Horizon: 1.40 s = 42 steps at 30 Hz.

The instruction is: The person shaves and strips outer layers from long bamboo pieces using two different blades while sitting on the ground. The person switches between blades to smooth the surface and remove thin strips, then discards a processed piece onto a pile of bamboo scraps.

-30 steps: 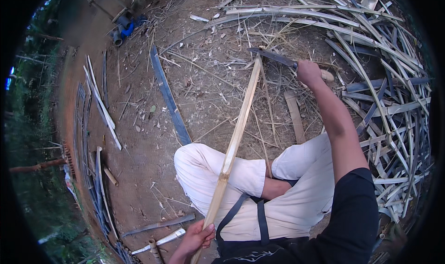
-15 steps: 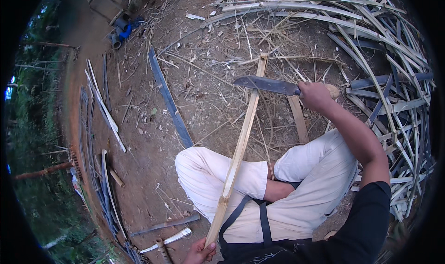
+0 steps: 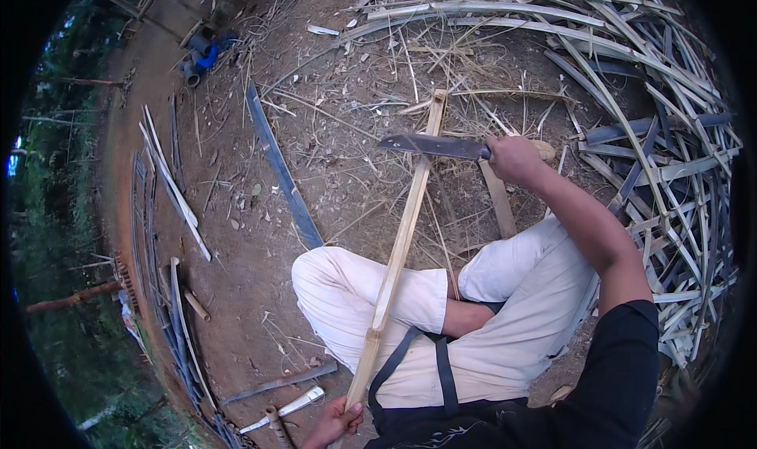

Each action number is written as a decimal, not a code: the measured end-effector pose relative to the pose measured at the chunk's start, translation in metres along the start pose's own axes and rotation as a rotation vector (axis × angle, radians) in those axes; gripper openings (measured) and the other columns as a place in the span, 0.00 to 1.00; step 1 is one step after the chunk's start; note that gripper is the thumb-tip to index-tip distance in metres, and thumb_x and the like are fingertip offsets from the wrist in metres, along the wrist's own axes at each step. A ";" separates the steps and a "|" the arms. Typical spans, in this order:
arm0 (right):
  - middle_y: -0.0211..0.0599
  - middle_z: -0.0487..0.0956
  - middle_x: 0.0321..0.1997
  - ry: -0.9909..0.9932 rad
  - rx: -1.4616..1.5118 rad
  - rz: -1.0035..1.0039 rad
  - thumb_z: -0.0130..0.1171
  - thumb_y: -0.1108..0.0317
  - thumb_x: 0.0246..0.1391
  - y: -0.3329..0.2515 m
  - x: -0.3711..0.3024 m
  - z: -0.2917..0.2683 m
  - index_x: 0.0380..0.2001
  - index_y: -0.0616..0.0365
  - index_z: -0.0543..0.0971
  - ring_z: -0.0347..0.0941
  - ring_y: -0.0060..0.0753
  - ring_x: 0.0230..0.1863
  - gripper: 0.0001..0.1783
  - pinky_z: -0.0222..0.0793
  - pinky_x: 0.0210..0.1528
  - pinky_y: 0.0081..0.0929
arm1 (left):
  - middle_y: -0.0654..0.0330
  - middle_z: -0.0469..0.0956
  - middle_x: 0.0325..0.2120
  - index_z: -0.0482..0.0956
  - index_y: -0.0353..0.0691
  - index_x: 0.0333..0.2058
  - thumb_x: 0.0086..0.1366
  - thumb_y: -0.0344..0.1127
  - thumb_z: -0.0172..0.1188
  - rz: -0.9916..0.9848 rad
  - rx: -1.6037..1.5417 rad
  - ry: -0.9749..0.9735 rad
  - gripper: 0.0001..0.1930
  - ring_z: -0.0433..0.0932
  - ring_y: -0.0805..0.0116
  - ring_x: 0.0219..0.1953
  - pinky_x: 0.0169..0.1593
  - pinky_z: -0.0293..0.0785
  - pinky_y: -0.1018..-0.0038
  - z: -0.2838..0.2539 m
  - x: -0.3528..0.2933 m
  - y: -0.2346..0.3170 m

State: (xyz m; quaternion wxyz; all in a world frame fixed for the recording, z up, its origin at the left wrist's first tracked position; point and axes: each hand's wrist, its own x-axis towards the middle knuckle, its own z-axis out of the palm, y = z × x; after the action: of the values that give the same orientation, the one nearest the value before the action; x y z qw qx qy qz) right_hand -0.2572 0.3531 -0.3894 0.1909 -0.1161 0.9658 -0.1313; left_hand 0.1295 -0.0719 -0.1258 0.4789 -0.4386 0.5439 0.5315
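Observation:
My right hand (image 3: pixel 516 160) is closed round the wooden handle of a machete (image 3: pixel 434 145). Its dark, broad blade points left and lies across a long, pale bamboo strip (image 3: pixel 400 256), fairly near the strip's far end. The strip slants from the lower left over my crossed legs toward the ground ahead, a node showing partway along. At the near end, by my left hip, my left hand (image 3: pixel 337 419) grips the strip with the fingers wrapped round it.
Many split bamboo strips (image 3: pixel 670 173) lie heaped on the right. A dark-skinned bamboo slat (image 3: pixel 282 165) rests left of my knee. More bamboo lengths (image 3: pixel 185 323) lie along the left, with shavings over the dirt (image 3: pixel 260 236). A blue object (image 3: pixel 206 57) is at the far left.
The machete and my right hand have shifted slightly left and a little nearer along the strip. The whole view has also shifted slightly. My left hand keeps its hold.

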 end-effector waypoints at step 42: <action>0.43 0.81 0.28 0.180 -0.026 -0.365 0.63 0.43 0.50 -0.136 -0.287 -0.034 0.36 0.57 0.76 0.82 0.46 0.30 0.27 0.78 0.32 0.39 | 0.67 0.63 0.29 0.65 0.40 0.60 0.77 0.36 0.46 0.312 -0.182 -0.395 0.16 0.57 0.83 0.21 0.22 0.56 0.84 0.106 0.035 0.038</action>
State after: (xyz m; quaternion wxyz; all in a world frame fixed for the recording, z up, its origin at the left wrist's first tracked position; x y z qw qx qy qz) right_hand 0.0108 0.3114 -0.2217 0.0755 -0.2796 0.9435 -0.1612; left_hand 0.0927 0.0371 -0.1515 0.4467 -0.2782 0.4511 0.7208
